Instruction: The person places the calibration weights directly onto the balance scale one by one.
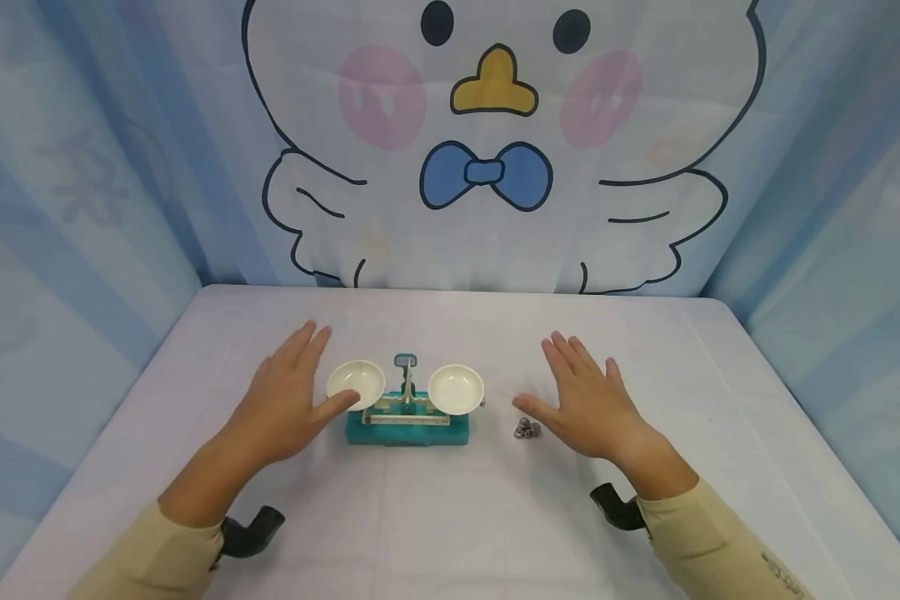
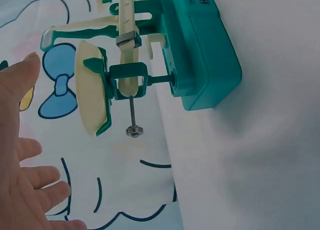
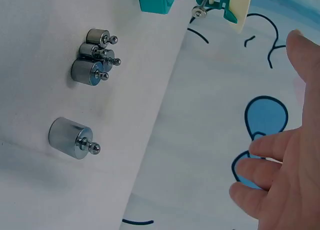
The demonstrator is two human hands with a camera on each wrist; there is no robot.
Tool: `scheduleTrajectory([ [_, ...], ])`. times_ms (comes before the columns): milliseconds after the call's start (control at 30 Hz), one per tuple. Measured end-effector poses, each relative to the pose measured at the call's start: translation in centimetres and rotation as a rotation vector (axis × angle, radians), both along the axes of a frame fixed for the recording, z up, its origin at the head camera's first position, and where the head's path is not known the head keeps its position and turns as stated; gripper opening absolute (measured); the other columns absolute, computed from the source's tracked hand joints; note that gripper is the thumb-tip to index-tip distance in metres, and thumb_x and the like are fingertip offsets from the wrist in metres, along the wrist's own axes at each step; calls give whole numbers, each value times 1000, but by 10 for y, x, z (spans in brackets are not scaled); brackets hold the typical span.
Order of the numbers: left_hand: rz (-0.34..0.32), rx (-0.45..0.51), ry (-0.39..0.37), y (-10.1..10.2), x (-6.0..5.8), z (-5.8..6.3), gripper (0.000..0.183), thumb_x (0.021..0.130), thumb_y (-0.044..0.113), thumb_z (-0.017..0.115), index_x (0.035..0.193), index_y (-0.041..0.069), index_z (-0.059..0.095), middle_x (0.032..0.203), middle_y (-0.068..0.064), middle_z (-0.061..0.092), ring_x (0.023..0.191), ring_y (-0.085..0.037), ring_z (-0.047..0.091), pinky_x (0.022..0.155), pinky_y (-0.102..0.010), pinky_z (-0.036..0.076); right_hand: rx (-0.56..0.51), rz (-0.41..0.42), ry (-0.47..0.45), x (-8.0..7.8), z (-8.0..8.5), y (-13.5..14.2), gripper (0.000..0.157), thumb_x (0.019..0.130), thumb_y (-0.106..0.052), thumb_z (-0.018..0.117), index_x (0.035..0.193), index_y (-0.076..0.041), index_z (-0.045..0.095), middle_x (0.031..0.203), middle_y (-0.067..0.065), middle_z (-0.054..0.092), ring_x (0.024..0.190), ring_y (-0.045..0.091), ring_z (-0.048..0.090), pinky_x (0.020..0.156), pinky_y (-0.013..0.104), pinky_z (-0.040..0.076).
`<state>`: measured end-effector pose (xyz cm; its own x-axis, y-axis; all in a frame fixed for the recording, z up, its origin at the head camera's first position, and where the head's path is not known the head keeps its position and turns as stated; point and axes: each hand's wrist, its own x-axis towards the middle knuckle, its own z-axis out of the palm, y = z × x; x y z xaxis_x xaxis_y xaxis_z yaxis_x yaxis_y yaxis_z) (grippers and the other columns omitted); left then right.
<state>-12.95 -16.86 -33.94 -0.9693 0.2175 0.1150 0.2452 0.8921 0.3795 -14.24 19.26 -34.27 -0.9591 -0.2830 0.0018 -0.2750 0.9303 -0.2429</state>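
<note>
A small balance scale with a teal base (image 1: 408,432) stands upright on the table, a left pan (image 1: 356,382) and a right pan (image 1: 456,389) on its beam. Both cream pans hold nothing. My left hand (image 1: 285,404) hovers at the scale's left with fingers straight; its thumb overlaps the left pan's edge in the head view. On the other side my right hand (image 1: 588,404) holds nothing, fingers extended, close by a cluster of small metal weights (image 1: 527,428). The right wrist view shows a larger knobbed weight (image 3: 71,138) lying apart from them, hidden in the head view.
A white cloth covers the table (image 1: 450,525). Behind it hangs a curtain (image 1: 495,242) with a cartoon bird, and pale blue curtains line both sides. A black wrist mount (image 1: 251,533) sticks out at the left sleeve, another mount (image 1: 617,507) at the right.
</note>
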Motion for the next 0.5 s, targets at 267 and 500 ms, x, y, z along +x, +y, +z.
scheduleTrajectory([
  [267, 100, 381, -83, -9, 4, -14, 66, 101, 37, 60, 152, 2, 36, 151, -22, 41, 135, -40, 43, 106, -59, 39, -221, 42, 61, 3, -12, 4, 71, 90, -38, 74, 145, -1, 48, 146, 19, 49, 133, 39, 46, 106, 58, 40],
  [500, 250, 600, -96, -20, 3, -41, 62, 101, 54, 49, 142, 7, 49, 137, -12, 56, 125, -29, 54, 102, -43, 47, -300, 46, 75, 5, -23, 7, 49, 90, -26, 76, 130, -2, 63, 124, 13, 66, 113, 32, 62, 96, 53, 50],
])
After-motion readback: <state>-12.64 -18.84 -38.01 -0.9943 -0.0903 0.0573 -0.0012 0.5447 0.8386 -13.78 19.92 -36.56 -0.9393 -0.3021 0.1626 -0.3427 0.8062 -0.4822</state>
